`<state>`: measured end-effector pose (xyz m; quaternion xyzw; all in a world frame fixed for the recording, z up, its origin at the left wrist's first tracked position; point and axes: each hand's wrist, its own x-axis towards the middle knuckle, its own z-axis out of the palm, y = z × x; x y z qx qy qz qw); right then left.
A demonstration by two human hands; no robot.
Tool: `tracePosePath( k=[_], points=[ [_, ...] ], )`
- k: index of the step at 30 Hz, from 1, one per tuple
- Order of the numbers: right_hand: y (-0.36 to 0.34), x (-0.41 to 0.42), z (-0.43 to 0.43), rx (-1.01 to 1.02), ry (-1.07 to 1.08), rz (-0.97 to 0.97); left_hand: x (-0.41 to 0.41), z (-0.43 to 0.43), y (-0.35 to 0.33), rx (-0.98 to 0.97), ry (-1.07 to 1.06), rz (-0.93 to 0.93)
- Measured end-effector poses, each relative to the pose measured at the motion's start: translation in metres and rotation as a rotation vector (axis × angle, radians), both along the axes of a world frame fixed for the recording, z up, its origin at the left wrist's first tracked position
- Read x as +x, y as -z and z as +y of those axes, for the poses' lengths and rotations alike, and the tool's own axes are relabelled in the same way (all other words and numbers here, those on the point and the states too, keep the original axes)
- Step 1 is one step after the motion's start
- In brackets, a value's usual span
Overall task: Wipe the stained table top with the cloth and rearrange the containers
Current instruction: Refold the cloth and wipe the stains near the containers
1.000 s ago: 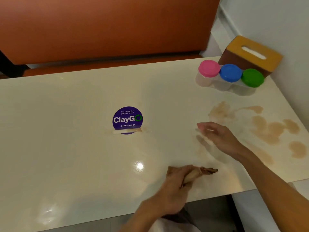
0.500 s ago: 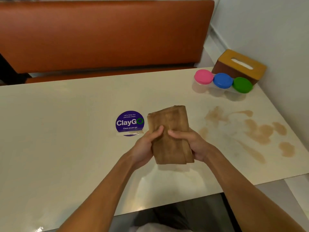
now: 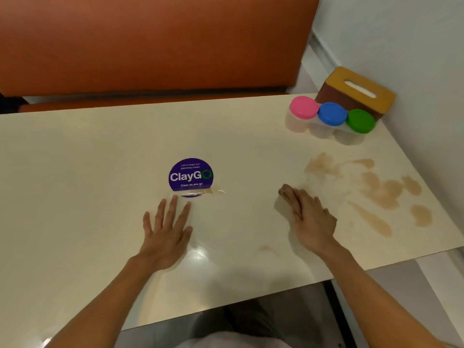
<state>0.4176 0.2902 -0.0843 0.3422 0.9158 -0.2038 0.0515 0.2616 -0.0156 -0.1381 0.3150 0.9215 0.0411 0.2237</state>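
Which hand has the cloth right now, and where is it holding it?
Neither visibly grips it. Right hand lies flat, a brown bit at its fingertips; left hand rests flat on the table.

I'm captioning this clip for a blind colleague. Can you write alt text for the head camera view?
Two bare hands lie flat on a cream table top: the left hand beside a purple ClayGo sticker, the right hand near brown stains. Three containers with pink, blue and green lids stand before a tissue box; no cloth clearly shows.
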Motion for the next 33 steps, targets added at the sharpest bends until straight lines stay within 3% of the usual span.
tracePosePath(
  k=[2, 7, 12, 20, 26, 28, 33],
  points=[
    [0.026, 0.014, -0.029, -0.025, 0.002, -0.152, 0.001, 0.002, 0.005, -0.009, -0.015, 0.013],
    [0.056, 0.020, -0.098, 0.060, -0.009, -0.059, -0.002, 0.001, 0.010, -0.016, -0.001, 0.036],
    [0.052, -0.049, -0.107, 0.055, -0.080, -0.068, -0.003, 0.001, 0.013, -0.003, 0.004, 0.034],
    [0.059, 0.008, -0.130, 0.135, -0.630, 0.039, -0.005, -0.001, 0.021, 0.025, 0.001, 0.053],
    [0.057, 0.052, -0.066, 0.249, -0.939, -0.081, -0.005, -0.002, 0.020, 0.037, -0.010, 0.043],
    [0.054, 0.046, -0.044, 0.264, -0.873, -0.084, -0.005, -0.002, 0.021, 0.040, -0.015, 0.049],
    [0.057, -0.001, -0.077, 0.155, -0.371, -0.012, -0.007, 0.001, 0.019, 0.072, -0.047, 0.004]
  ],
)
